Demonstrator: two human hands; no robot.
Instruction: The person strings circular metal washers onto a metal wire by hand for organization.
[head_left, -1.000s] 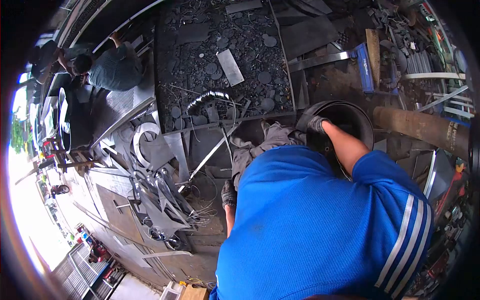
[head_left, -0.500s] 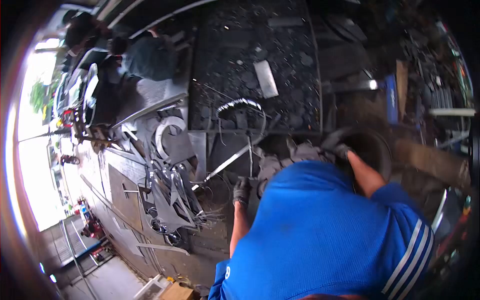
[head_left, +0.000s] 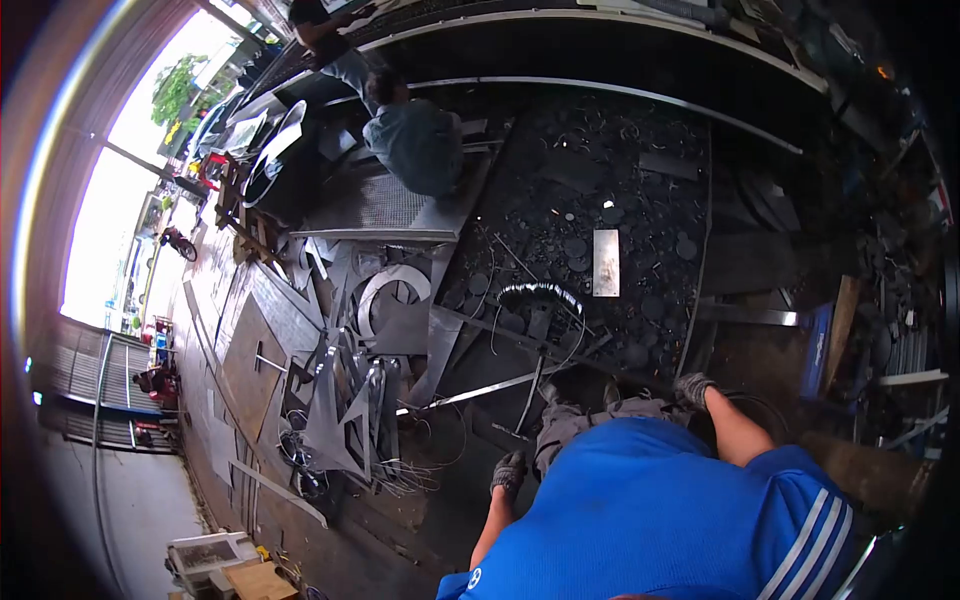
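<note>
I wear a blue shirt and dark work gloves. My right hand (head_left: 693, 390) grips the rim of a black round drum (head_left: 765, 408), which my arm and shirt mostly hide. Hanging beside my grey trouser leg (head_left: 580, 420), my left hand (head_left: 510, 471) has loosely curled fingers with nothing visible in it. Just ahead of my knees a thin steel strip (head_left: 480, 388) lies on the floor.
Cut sheet-metal scraps and a ring-shaped offcut (head_left: 392, 298) cover the floor at left. Ahead, a dark plate holds round metal discs and a bright rectangular piece (head_left: 606, 263). Another person (head_left: 415, 140) crouches at the back. A blue case (head_left: 818, 348) stands at right.
The view has tilted up and swung left, showing more of the street and the far bench. My right hand stays on the drum rim; my left hand stays by my leg.
</note>
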